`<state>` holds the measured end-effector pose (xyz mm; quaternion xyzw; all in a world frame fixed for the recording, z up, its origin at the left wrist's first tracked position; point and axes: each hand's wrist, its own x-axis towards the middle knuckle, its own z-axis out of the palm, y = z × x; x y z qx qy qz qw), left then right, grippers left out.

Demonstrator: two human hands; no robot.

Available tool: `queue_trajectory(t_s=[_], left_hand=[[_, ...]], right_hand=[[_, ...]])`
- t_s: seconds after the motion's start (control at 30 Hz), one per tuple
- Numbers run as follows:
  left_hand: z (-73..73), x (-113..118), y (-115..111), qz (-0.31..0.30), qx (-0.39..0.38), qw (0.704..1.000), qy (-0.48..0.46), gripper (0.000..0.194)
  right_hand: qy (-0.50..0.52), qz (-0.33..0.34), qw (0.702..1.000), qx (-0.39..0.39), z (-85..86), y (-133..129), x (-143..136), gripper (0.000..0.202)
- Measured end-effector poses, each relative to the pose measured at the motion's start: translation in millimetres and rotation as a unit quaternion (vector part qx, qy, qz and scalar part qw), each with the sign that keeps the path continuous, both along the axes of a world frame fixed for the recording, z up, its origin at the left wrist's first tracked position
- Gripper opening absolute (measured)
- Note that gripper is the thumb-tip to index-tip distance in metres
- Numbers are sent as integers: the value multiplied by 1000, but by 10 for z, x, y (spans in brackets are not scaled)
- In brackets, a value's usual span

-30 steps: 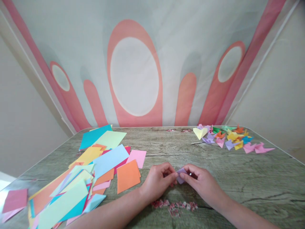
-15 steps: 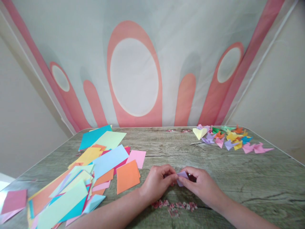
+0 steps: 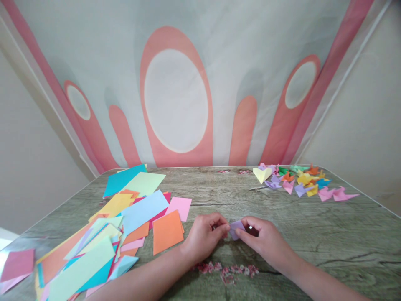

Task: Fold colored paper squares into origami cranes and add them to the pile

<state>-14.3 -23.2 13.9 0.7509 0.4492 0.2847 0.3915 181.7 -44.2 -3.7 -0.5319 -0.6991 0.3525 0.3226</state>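
Note:
A small folded piece of light purple paper (image 3: 235,229) is held just above the table, between my two hands. My right hand (image 3: 265,238) pinches its right side between thumb and fingertips. On the other side, my left hand (image 3: 207,234) has thumb and forefinger pressed together at the paper's left edge. The paper's fold lines are too small to make out, and the fingers cover part of it. An orange paper square (image 3: 168,232) lies just left of my left hand.
Loose coloured paper sheets (image 3: 83,265) overlap across the table's left side, with a dark pink square (image 3: 17,265) at the far left. Folded paper figures (image 3: 308,179) and a pale yellow paper heart (image 3: 262,174) sit at the back right. A printed cloth (image 3: 177,100) hangs behind the wood-grain table (image 3: 319,234).
Both hands stay in nearly the same place. My left hand has shifted slightly left, and more of the purple paper shows between the fingers.

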Motion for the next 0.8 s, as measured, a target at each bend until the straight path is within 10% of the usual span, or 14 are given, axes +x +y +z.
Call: queue_trajectory(t_s=[0.8], left_hand=[[-48,-117,142,59,5,998,37,23]], right_hand=[[18,-26,999,-10,7,49,49,17]])
